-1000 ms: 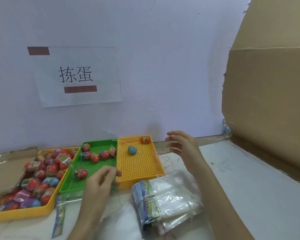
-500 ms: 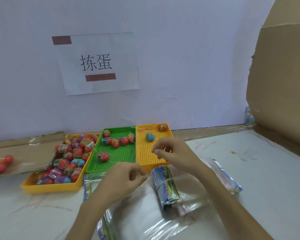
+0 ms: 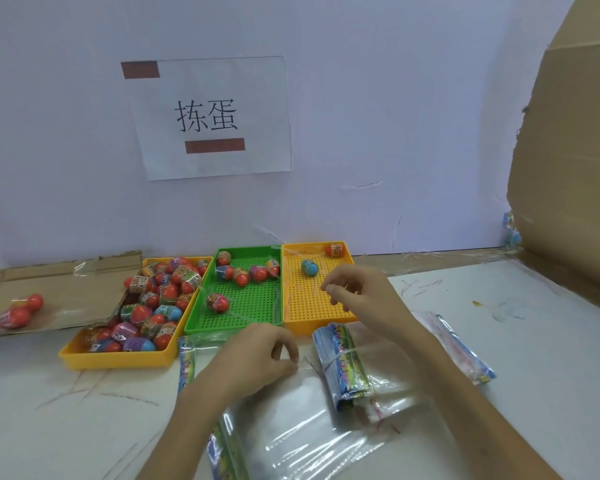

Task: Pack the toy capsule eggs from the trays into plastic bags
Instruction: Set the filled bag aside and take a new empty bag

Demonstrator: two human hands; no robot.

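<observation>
Left hand [image 3: 257,358] near centre, low over the counter [image 3: 516,323]. Fingers [image 3: 286,344] curled, thumb and forefinger pinching the far edge of a clear bag [image 3: 291,431] lying flat on the counter between the forearms.

Right hand [image 3: 357,292] farther off, raised over the near right part of the orange tray [image 3: 319,322]. Fingers bent, tips drawn together; cannot tell whether any film pinched between them.

Three trays side by side along the wall:
- Yellow tray [image 3: 118,361], leftmost, heaped with capsule eggs [image 3: 160,299], mostly red, some blue and purple, wrapped in printed film.
- Green tray [image 3: 229,329], middle, touching both neighbours. Row of eggs across its far end, one lone egg [image 3: 217,302] nearer the left wall.
- Orange tray, rightmost. Blue egg [image 3: 309,267] just beyond the right hand, red egg [image 3: 335,250] in the far right corner.

Bag bundle [image 3: 343,362], banded, printed headers showing, just near of the orange tray and partly on the clear bag. Second bundle [image 3: 465,351] to the right, behind the right forearm.

Cardboard sheet [image 3: 59,282] flat at far left, bagged eggs [image 3: 20,311] on it, red, well apart from the trays. Paper sign [image 3: 215,116] taped to the wall. Cardboard box [image 3: 575,168] upright at the right edge.
</observation>
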